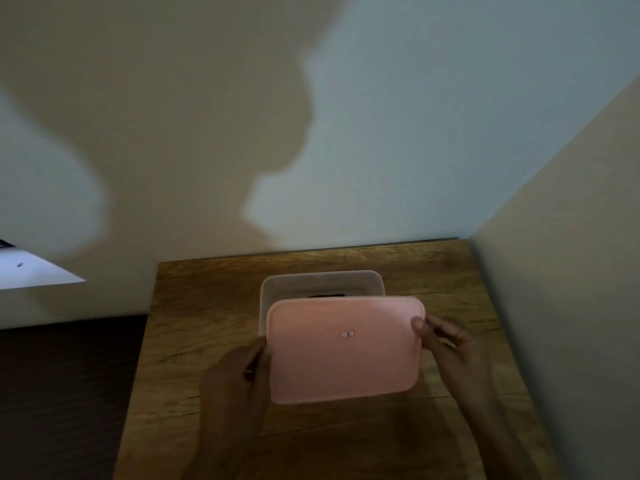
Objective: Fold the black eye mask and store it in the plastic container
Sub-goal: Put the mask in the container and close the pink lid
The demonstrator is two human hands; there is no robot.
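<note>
A clear plastic container (322,279) stands on the wooden table (207,323). Inside it, a sliver of the black eye mask (325,295) shows past the far edge of a pink lid (346,351). Both hands hold that lid above the container, covering most of the opening. My left hand (235,379) grips the lid's left edge. My right hand (446,344) pinches its right edge, thumb on top. Most of the mask is hidden under the lid.
The table sits in a corner, with one wall (311,133) behind it and another wall (571,271) close on the right. A white surface (31,268) juts in at the left. Dark floor lies left of the table.
</note>
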